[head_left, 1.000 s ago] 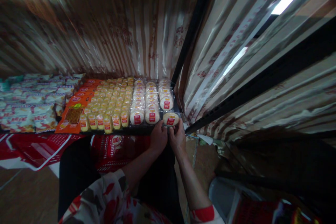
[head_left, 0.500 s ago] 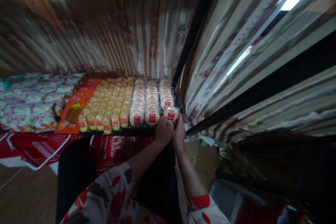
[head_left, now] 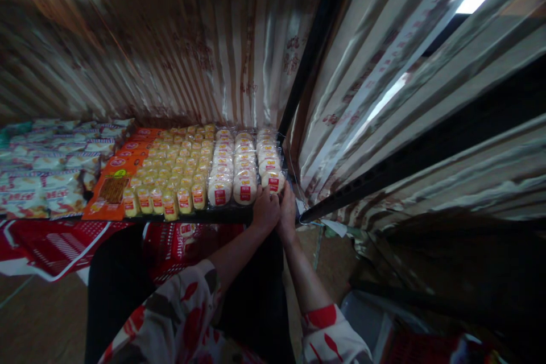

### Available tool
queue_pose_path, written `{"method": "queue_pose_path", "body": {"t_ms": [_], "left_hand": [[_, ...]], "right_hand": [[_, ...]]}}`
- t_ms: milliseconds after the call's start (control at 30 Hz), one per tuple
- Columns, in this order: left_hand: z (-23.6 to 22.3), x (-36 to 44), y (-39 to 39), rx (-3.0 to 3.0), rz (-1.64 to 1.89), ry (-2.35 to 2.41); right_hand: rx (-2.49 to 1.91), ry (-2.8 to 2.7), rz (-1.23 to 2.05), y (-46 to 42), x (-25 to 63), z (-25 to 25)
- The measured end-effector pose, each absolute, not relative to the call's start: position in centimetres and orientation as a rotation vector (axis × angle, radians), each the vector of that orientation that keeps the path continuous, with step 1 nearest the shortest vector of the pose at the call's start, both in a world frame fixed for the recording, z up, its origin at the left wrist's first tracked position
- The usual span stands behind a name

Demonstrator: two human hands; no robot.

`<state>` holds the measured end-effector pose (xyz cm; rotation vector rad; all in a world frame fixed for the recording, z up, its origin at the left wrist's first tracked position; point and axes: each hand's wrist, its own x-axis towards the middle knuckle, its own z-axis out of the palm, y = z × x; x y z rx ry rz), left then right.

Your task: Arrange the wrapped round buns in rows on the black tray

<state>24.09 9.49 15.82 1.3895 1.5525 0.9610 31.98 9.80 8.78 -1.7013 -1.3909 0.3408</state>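
At the front of the rightmost row, a round, pale packaged cake (head_left: 273,181) with a red label is held between both hands. My left hand (head_left: 267,209) closes on its lower left side, and my right hand (head_left: 287,211) closes on its right side; the fingertips are partly hidden. Behind it stand more of the same wrapped cakes (head_left: 268,153) in a row. Two like rows lie to the left, with a front cake (head_left: 245,189) close to my left hand.
Small yellow packaged cakes (head_left: 184,200), orange snack bags (head_left: 108,190) and white-blue packets (head_left: 63,190) fill the shelf leftward. Red baskets (head_left: 60,244) sit below. A black shelf post (head_left: 315,51) and plastic-draped sides (head_left: 384,28) bound the right.
Both hands have pushed the held cake slightly forward, so it now sits against the cakes of the right row. The view has shifted slightly.
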Motion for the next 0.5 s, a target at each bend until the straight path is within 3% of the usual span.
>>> {"method": "queue_pose_path", "body": {"t_ms": [500], "left_hand": [[15.1,27.9,9.2,1.57,0.959,1.552]], "right_hand": [[-1.733,-1.495,0.308,10.1,32.4,6.8]]}}
